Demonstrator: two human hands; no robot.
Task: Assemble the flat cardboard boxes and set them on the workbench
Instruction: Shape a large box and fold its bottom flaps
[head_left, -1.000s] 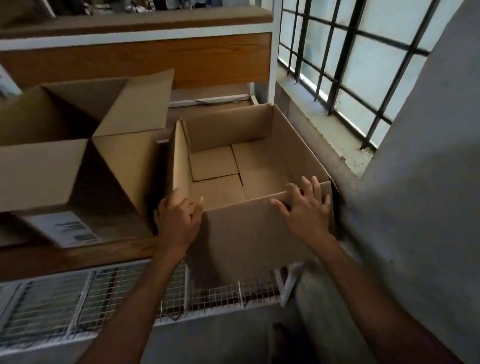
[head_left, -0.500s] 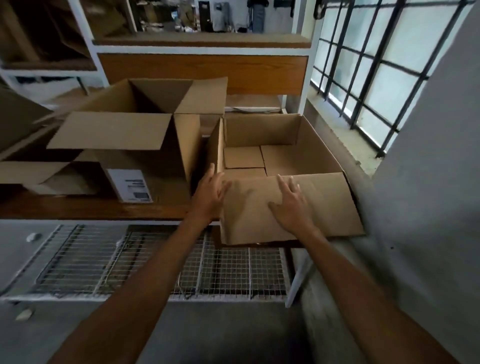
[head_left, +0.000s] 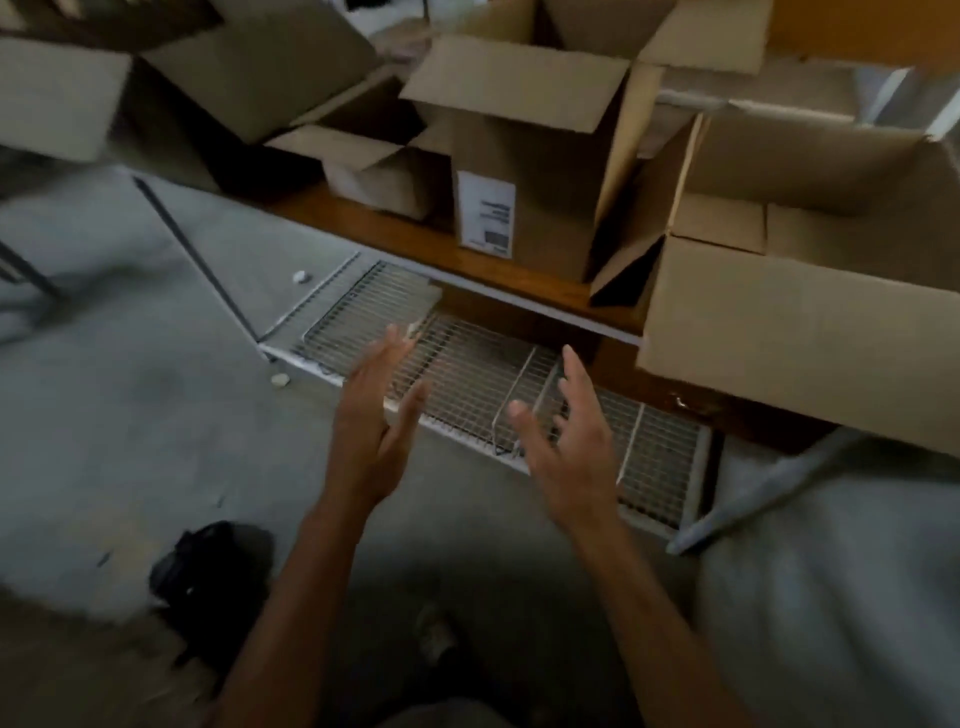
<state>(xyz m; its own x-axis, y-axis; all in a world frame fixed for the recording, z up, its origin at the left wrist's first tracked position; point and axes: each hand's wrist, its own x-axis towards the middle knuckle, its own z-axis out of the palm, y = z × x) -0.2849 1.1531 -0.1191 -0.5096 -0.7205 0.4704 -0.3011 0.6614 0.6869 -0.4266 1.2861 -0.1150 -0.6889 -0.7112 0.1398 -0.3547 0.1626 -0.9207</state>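
Several assembled cardboard boxes stand open on the wooden workbench (head_left: 395, 236). The wide box (head_left: 779, 312) sits at the right end, its front flap hanging over the bench edge. Left of it stands a taller box with a white label (head_left: 524, 171), then a small low box (head_left: 374, 166) and a large box (head_left: 67, 88) at the far left. My left hand (head_left: 371, 421) and my right hand (head_left: 569, 441) hover empty with fingers spread, below the bench edge and apart from every box.
A wire mesh shelf (head_left: 467, 384) runs under the bench, right behind my hands. Grey concrete floor spreads to the left, with a black object (head_left: 208, 566) lying on it and small white scraps (head_left: 300, 277). A thin metal leg (head_left: 192, 254) slants at left.
Both hands have come off the wide box's front flap and pulled back toward me. The view has swung left and down, so the floor and more boxes now show.
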